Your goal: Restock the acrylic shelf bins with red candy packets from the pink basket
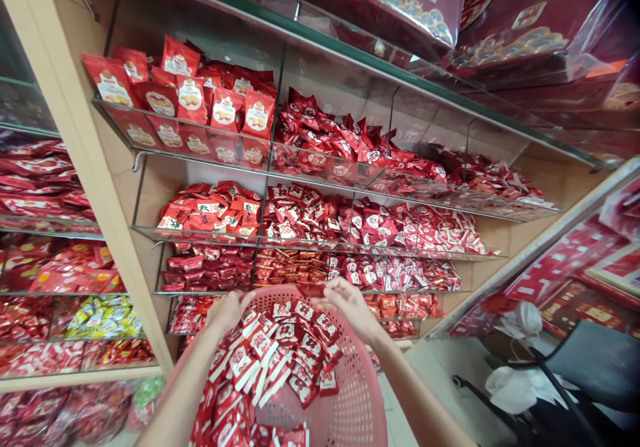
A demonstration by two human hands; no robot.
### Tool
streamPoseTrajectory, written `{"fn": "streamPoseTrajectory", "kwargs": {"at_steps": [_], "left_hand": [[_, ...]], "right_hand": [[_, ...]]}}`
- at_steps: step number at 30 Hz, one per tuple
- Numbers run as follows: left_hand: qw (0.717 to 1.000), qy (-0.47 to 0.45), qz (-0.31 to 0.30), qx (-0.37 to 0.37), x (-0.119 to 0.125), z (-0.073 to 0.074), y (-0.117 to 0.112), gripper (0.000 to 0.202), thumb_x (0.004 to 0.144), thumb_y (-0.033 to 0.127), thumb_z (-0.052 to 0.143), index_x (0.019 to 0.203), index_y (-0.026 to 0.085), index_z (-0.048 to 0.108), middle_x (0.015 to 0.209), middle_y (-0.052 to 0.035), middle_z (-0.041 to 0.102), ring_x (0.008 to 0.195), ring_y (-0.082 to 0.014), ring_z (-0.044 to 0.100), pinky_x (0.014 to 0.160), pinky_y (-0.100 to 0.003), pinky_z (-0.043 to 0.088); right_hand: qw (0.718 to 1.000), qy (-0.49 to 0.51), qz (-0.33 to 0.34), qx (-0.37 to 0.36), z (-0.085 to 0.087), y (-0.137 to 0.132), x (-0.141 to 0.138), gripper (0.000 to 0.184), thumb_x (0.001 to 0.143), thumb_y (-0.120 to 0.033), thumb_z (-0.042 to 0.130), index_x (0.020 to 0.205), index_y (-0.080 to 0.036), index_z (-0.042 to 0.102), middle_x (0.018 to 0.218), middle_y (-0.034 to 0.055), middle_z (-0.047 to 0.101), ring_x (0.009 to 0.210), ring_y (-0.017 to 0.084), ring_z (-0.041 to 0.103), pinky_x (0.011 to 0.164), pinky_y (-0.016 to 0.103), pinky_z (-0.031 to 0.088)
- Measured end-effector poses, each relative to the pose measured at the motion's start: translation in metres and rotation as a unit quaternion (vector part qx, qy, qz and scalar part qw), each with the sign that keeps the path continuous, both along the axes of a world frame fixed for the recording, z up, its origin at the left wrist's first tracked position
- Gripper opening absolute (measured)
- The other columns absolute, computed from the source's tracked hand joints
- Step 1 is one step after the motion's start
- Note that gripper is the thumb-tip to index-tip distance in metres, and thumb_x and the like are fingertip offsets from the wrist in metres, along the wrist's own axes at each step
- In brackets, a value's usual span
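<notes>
A pink perforated plastic basket [350,400] sits tilted in front of me, filled with several small red-and-white wrapped sweets [280,360]. My left hand [227,310] grips the basket's far rim on the left, fingers curled over the edge. My right hand [347,303] is at the far rim on the right, fingers bent and pinched around a red sweet packet [313,289]. Straight beyond the basket are glass shelf bins [320,230] heaped with similar red sweets.
Glass bins of red snack packets [200,97] fill the shelves above and to the left. A wooden upright [95,167] divides the shelving. Red gift boxes [565,273] lean at right; a dark chair [595,367] with white bags stands lower right.
</notes>
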State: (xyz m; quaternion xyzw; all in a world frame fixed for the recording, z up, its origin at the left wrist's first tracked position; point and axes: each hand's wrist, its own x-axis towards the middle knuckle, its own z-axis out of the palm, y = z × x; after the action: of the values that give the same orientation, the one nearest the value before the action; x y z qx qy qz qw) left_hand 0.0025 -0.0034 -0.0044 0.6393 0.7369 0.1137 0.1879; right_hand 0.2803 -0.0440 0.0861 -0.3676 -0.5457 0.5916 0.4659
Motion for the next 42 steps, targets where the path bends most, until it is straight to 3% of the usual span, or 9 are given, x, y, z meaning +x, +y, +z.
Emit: {"fn": "streamPoseTrajectory", "kwargs": {"at_steps": [4, 8, 13, 17, 22, 25, 27, 35, 42], "left_hand": [[1.000, -0.004, 0.003, 0.002, 0.000, 0.000, 0.000, 0.065, 0.079, 0.068, 0.024, 0.095, 0.019, 0.064, 0.094, -0.0162, 0.068, 0.088, -0.0325, 0.063, 0.068, -0.035, 0.044], [1.000, -0.001, 0.004, -0.001, 0.000, 0.000, 0.000, 0.066, 0.079, 0.068, 0.023, 0.095, 0.019, 0.064, 0.094, -0.0162, 0.068, 0.088, -0.0330, 0.063, 0.069, -0.036, 0.044], [1.000, 0.010, 0.000, 0.001, 0.000, -0.001, 0.002, 0.065, 0.080, 0.067, 0.022, 0.094, 0.020, 0.064, 0.093, -0.0147, 0.068, 0.090, -0.0341, 0.062, 0.071, -0.038, 0.045], [1.000, 0.008, -0.001, -0.006, 0.000, -0.001, 0.003, 0.066, 0.079, 0.068, 0.022, 0.093, 0.019, 0.064, 0.093, -0.0151, 0.068, 0.090, -0.0340, 0.062, 0.071, -0.038, 0.045], [1.000, 0.009, 0.003, -0.006, 0.000, 0.000, 0.003, 0.067, 0.079, 0.069, 0.021, 0.094, 0.019, 0.064, 0.093, -0.0158, 0.068, 0.089, -0.0342, 0.062, 0.070, -0.038, 0.045], [1.000, 0.010, 0.003, -0.009, 0.001, 0.001, 0.002, 0.067, 0.079, 0.069, 0.022, 0.094, 0.019, 0.064, 0.093, -0.0156, 0.068, 0.088, -0.0323, 0.063, 0.070, -0.036, 0.044], [1.000, 0.010, 0.002, -0.007, 0.001, 0.002, 0.002, 0.067, 0.079, 0.069, 0.022, 0.095, 0.019, 0.064, 0.094, -0.0156, 0.068, 0.088, -0.0317, 0.063, 0.070, -0.035, 0.044], [1.000, 0.016, -0.005, -0.012, 0.002, 0.008, -0.001, 0.066, 0.080, 0.068, 0.020, 0.092, 0.019, 0.063, 0.092, -0.0149, 0.068, 0.089, -0.0338, 0.062, 0.070, -0.038, 0.044], [1.000, 0.018, -0.001, -0.017, 0.004, 0.009, -0.002, 0.065, 0.080, 0.068, 0.020, 0.092, 0.020, 0.062, 0.093, -0.0148, 0.068, 0.090, -0.0346, 0.062, 0.071, -0.038, 0.044]], "right_hand": [[0.995, 0.049, -0.051, -0.075, -0.045, -0.018, -0.002, 0.028, 0.074, -0.042, 0.063, 0.084, -0.021, 0.046, 0.074, -0.0019, 0.060, 0.081, 0.021, 0.067, 0.078, 0.038, 0.052], [0.987, 0.077, -0.090, -0.113, -0.071, -0.024, -0.001, 0.024, 0.078, -0.042, 0.054, 0.091, -0.023, 0.046, 0.093, 0.0029, 0.064, 0.090, 0.020, 0.064, 0.083, 0.039, 0.049], [0.980, 0.121, -0.090, -0.133, -0.076, -0.026, 0.005, 0.031, 0.085, -0.050, 0.036, 0.091, -0.023, 0.051, 0.097, 0.0050, 0.063, 0.090, 0.017, 0.062, 0.091, 0.038, 0.045], [0.981, 0.105, -0.110, -0.124, -0.080, -0.029, 0.005, 0.026, 0.082, -0.047, 0.046, 0.091, -0.022, 0.051, 0.087, 0.0035, 0.063, 0.083, 0.017, 0.062, 0.089, 0.039, 0.046], [0.989, -0.038, -0.138, 0.026, -0.087, -0.034, 0.000, 0.017, 0.076, -0.035, 0.059, 0.084, -0.021, 0.053, 0.107, 0.0059, 0.057, 0.100, 0.019, 0.055, 0.090, 0.036, 0.043], [0.961, -0.184, -0.152, 0.142, -0.093, -0.037, -0.002, 0.011, 0.077, -0.029, 0.057, 0.083, -0.020, 0.057, 0.106, 0.0071, 0.055, 0.104, 0.020, 0.051, 0.090, 0.034, 0.041], [0.942, -0.243, -0.152, 0.174, -0.097, -0.039, -0.002, 0.009, 0.078, -0.025, 0.054, 0.085, -0.020, 0.058, 0.106, 0.0074, 0.054, 0.102, 0.019, 0.052, 0.086, 0.032, 0.043], [0.893, -0.361, -0.141, 0.227, -0.103, -0.041, -0.013, 0.015, 0.077, -0.012, 0.048, 0.090, -0.020, 0.052, 0.098, 0.0037, 0.053, 0.092, 0.016, 0.054, 0.082, 0.028, 0.042], [0.859, -0.457, -0.135, 0.186, -0.106, -0.045, -0.020, 0.016, 0.079, -0.014, 0.049, 0.094, -0.020, 0.051, 0.099, 0.0043, 0.057, 0.084, 0.016, 0.059, 0.074, 0.025, 0.044]]}}
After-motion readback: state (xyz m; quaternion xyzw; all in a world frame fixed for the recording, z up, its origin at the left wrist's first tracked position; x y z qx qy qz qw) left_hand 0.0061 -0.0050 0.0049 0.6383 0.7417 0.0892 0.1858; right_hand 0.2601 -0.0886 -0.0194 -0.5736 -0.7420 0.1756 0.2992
